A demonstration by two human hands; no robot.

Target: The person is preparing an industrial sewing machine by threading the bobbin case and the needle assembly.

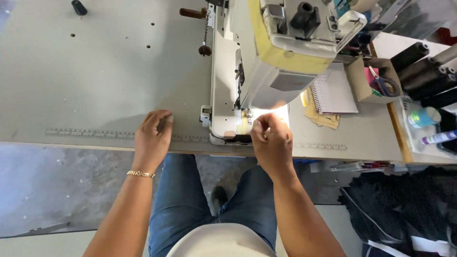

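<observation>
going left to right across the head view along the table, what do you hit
left hand → sewing machine → right hand → spiral notebook → cardboard box → dark thread cones

- A small open cardboard box (360, 82) stands on my table (95, 85) to the right of the sewing machine (266, 62). It is brown and square-sided, with pink and dark bits inside.
- A grey rectangular plate (291, 82) sits on the machine's face, like a label. I cannot tell what is on it.
- A white tube (440, 138) with a purple band lies at the far right edge.
- A round roll (425, 116), pale blue and green, stands just beside that tube.
</observation>
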